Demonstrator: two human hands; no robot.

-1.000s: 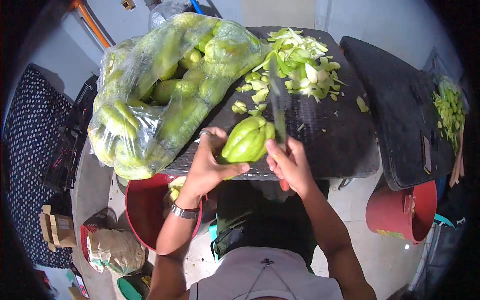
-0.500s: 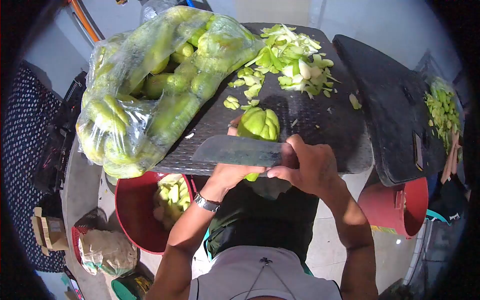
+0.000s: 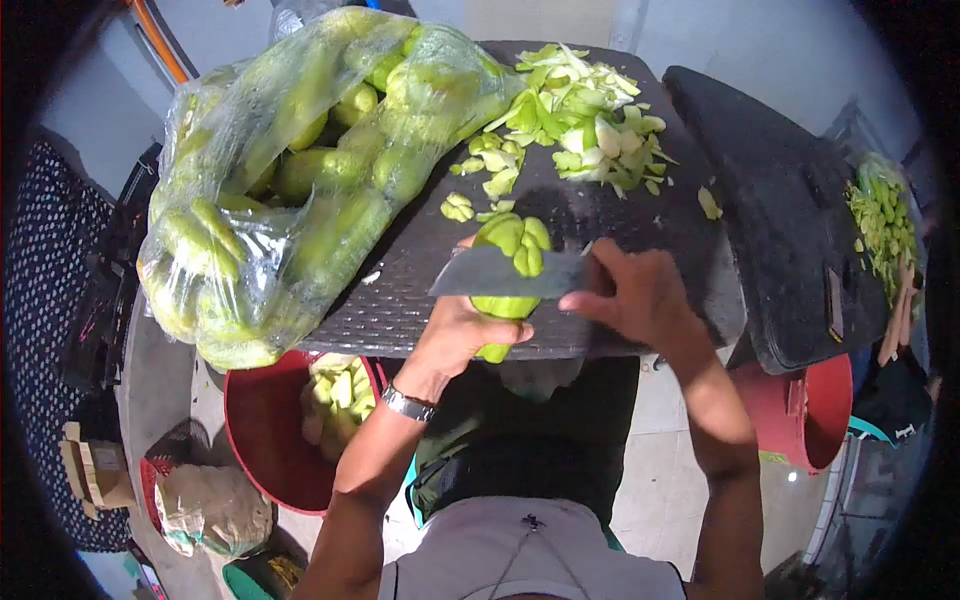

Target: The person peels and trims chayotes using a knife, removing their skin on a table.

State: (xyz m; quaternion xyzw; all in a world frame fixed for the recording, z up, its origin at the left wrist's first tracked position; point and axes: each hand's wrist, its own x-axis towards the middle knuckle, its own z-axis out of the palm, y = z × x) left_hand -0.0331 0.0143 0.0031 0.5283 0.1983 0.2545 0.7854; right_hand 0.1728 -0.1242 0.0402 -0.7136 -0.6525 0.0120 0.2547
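My left hand (image 3: 452,335) is closed around a green chayote (image 3: 503,307) at the near edge of the dark woven-pattern table (image 3: 630,250). My right hand (image 3: 648,295) grips the handle of a broad-bladed knife (image 3: 510,274), its blade lying crosswise over the chayote. Beyond the blade, a lobed green slice (image 3: 512,236) stands tilted at the chayote's far end. Whether it is fully cut off, I cannot tell. Small cut pieces (image 3: 457,207) lie just past it, and a heap of peelings (image 3: 590,130) is farther back.
A big clear plastic bag of chayotes (image 3: 395,180) covers the table's left side. Below it stands a red tub (image 3: 255,420) with peeled pieces (image 3: 340,395) inside. A black folded panel (image 3: 780,220) stands at the right, with another red bucket (image 3: 780,410) beneath.
The knife has moved right and slightly away from me. The slice at the chayote's far end has tilted, and more of the chayote shows on the near side of the blade.
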